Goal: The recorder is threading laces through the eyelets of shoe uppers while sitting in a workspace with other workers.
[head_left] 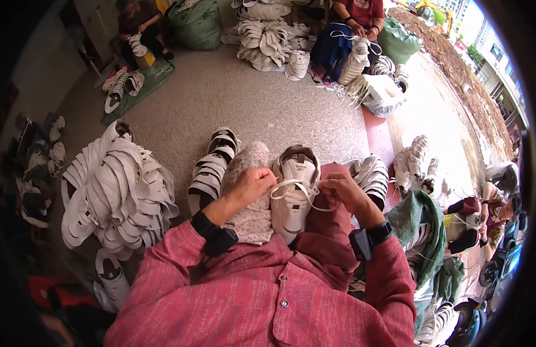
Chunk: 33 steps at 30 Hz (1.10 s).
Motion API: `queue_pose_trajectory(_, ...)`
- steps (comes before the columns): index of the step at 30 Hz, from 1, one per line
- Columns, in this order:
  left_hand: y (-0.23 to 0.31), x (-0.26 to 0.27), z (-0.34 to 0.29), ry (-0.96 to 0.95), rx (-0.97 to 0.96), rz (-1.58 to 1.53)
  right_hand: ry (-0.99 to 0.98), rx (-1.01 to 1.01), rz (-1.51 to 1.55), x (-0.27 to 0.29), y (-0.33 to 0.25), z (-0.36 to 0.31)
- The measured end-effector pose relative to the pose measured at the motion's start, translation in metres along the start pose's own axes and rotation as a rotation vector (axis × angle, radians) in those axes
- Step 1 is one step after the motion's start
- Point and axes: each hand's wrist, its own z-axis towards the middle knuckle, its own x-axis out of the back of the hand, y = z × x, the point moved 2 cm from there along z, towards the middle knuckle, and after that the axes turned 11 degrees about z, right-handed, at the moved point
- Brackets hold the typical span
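Observation:
A white shoe upper (292, 215) lies between my knees, its dark-lined opening away from me and its toe end toward my body. White shoelace (297, 186) crosses its tongue in a loose knot or bow; the exact form is too small to tell. To the left of the upper, my left hand (257, 184) is closed, pinching one side of the lace. On the other side my right hand (341, 191) pinches the lace too, with a loose end hanging below its fingers. A patterned cloth (250, 217) covers my left thigh.
Stacked uppers (213, 173) stand beyond my left knee, and a large heap of uppers (120, 185) lies farther left. More uppers (372, 179) and a green cloth (421, 231) are at my right. Co-workers sit ahead and at right, one with a laced upper (356, 61).

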Motion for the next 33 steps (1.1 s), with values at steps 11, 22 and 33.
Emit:
queue_pose_trajectory(11, -0.003, 0.010, 0.015, -0.357, 0.241, -0.255, 0.329, 0.756, -1.179, -0.023, -0.039, 0.006)
queue_pose_trajectory(22, 0.006, 0.007, 0.023, -0.398, 0.250, -0.178, -0.149, 0.683, -0.907, -0.068, -0.042, 0.054)
queue_pose_trajectory(33, -0.001, 0.006, 0.022, -0.142, -0.092, 0.277, -0.125, 0.787, -1.200, -0.073, -0.035, 0.063)
